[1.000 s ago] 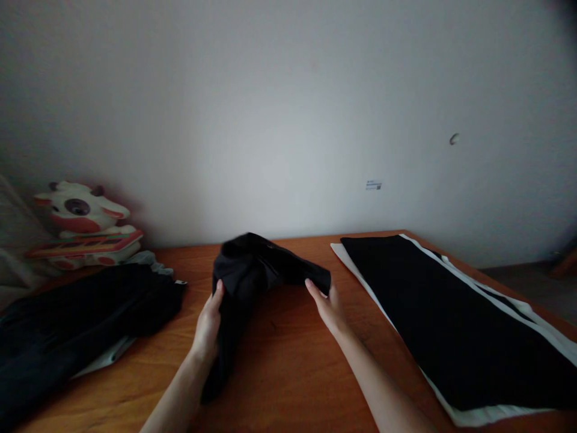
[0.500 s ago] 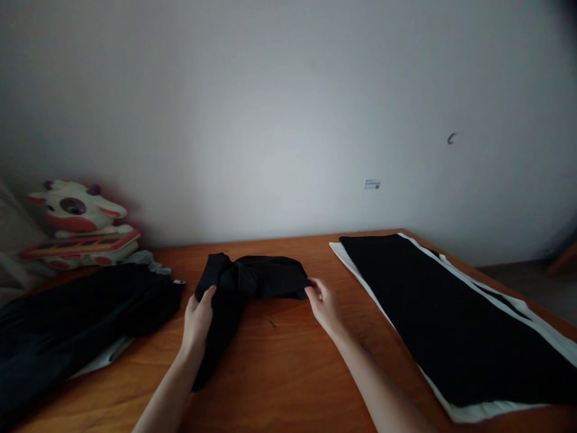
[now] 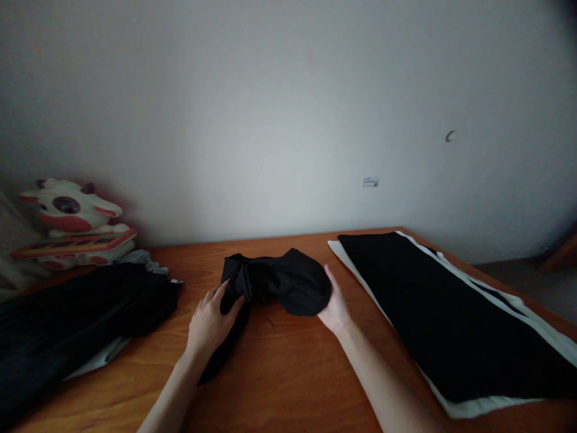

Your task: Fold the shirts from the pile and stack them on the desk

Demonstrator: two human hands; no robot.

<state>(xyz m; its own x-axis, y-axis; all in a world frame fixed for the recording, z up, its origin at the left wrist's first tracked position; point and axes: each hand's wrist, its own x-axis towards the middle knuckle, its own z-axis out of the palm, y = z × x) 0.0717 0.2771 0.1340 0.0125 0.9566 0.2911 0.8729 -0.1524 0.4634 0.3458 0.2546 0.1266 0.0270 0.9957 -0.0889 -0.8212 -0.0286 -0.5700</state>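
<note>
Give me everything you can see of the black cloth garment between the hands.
The black cloth garment looks soft and matte, and lies crumpled at the middle of the brown wooden table. Its left part is bunched into folds; a broader, rounded part spreads right, and a narrower length runs toward the near side. The left hand touches the bunched folds; the right hand holds the rounded end. Its exact type cannot be told.

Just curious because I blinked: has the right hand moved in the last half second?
Yes: the right hand has shifted slightly rightward, judged against the wall label.
</note>
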